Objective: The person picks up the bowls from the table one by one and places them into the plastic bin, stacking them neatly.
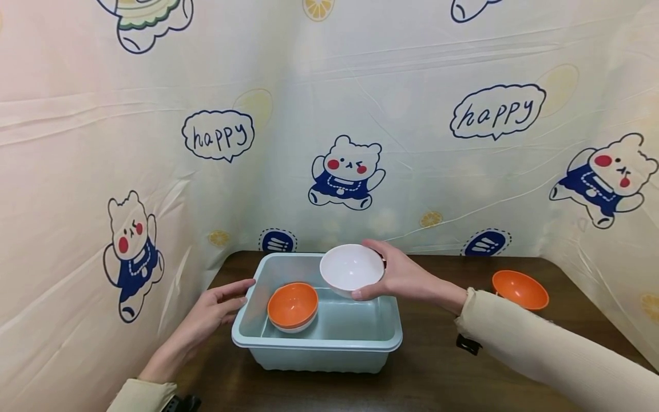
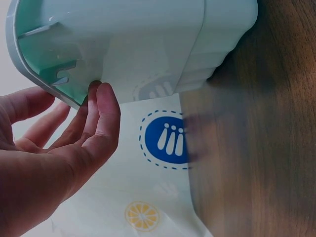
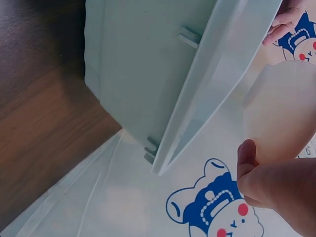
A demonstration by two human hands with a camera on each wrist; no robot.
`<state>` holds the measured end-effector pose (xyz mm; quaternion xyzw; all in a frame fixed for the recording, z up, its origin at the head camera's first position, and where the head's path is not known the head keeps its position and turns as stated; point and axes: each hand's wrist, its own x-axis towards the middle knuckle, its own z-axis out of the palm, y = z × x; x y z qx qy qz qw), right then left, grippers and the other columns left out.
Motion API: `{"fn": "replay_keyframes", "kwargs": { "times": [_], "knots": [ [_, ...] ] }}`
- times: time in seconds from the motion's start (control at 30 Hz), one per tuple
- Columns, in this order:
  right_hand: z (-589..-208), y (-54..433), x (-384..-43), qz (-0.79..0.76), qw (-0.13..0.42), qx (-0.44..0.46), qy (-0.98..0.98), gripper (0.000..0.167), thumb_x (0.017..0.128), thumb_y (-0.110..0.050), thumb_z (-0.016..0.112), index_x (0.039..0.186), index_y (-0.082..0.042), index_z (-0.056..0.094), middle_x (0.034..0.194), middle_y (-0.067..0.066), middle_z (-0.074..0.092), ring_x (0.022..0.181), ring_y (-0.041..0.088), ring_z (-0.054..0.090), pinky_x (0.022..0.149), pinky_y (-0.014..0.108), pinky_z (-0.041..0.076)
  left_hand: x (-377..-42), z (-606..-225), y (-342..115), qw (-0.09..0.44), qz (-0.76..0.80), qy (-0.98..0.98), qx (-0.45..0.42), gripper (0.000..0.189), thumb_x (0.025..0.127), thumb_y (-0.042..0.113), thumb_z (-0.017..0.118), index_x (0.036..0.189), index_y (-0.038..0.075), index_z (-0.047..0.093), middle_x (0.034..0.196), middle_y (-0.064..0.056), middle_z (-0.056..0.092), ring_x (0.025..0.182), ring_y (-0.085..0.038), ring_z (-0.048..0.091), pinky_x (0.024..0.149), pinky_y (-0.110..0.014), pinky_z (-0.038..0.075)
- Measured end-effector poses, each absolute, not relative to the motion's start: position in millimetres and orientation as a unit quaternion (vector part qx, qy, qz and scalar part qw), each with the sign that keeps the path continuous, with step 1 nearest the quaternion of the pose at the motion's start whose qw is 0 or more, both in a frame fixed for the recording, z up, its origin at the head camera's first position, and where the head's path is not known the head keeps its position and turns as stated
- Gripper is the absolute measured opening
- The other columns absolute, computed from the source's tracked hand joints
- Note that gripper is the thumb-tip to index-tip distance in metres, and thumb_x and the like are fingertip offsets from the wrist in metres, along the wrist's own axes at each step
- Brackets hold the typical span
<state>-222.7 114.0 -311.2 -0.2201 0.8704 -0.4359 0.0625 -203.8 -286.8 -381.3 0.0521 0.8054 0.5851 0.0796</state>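
Note:
My right hand (image 1: 393, 272) holds a white bowl (image 1: 352, 268) by its right side, above the right part of a pale blue plastic basin (image 1: 319, 344). The bowl tilts so its white inside faces me; the right wrist view shows the bowl's outer wall (image 3: 281, 108) with the thumb against it. Inside the basin on the left, an orange bowl (image 1: 293, 305) sits nested in another bowl whose white edge shows beneath. My left hand (image 1: 208, 312) is at the basin's left rim, its loosely bent fingertips (image 2: 106, 94) at the outer wall.
Another orange bowl (image 1: 521, 289) lies tilted on the dark wooden table (image 1: 437, 366), behind my right forearm. A pale curtain (image 1: 288, 74) with printed bears encloses the table at the back and both sides.

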Motion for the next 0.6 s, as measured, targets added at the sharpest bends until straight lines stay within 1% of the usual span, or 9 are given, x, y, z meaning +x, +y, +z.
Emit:
{"fn": "replay_keyframes", "kwargs": {
  "times": [0.2, 0.4, 0.6],
  "knots": [
    [-309.3, 102.8, -226.7, -0.430, 0.068, -0.222, 0.873, 0.106, 0.076, -0.044, 0.091, 0.160, -0.004, 0.038, 0.149, 0.014, 0.053, 0.126, 0.032, 0.055, 0.106, 0.055, 0.049, -204.1, -381.6, -287.1, 0.083, 0.585, 0.805, 0.052, 0.051, 0.109, 0.015, 0.056, 0.157, -0.001, 0.046, 0.157, -0.027, 0.047, 0.127, -0.038, 0.062, 0.095, -0.047, 0.059],
    [-306.8, 90.6, -231.7, -0.424, 0.074, -0.214, 0.877, 0.108, 0.074, -0.045, 0.091, 0.160, -0.008, 0.039, 0.150, 0.011, 0.052, 0.127, 0.030, 0.054, 0.105, 0.055, 0.050, -206.5, -381.1, -289.4, 0.092, 0.588, 0.802, 0.050, 0.052, 0.110, 0.016, 0.055, 0.158, 0.000, 0.045, 0.159, -0.027, 0.045, 0.129, -0.040, 0.060, 0.097, -0.049, 0.057],
    [-307.5, 78.3, -235.5, -0.404, 0.071, -0.218, 0.886, 0.107, 0.074, -0.045, 0.091, 0.160, -0.008, 0.040, 0.151, 0.012, 0.050, 0.128, 0.031, 0.053, 0.106, 0.056, 0.048, -205.3, -380.6, -289.1, 0.095, 0.591, 0.800, 0.046, 0.052, 0.110, 0.015, 0.056, 0.158, 0.000, 0.044, 0.159, -0.026, 0.044, 0.129, -0.039, 0.060, 0.096, -0.048, 0.058]
  ]
}}
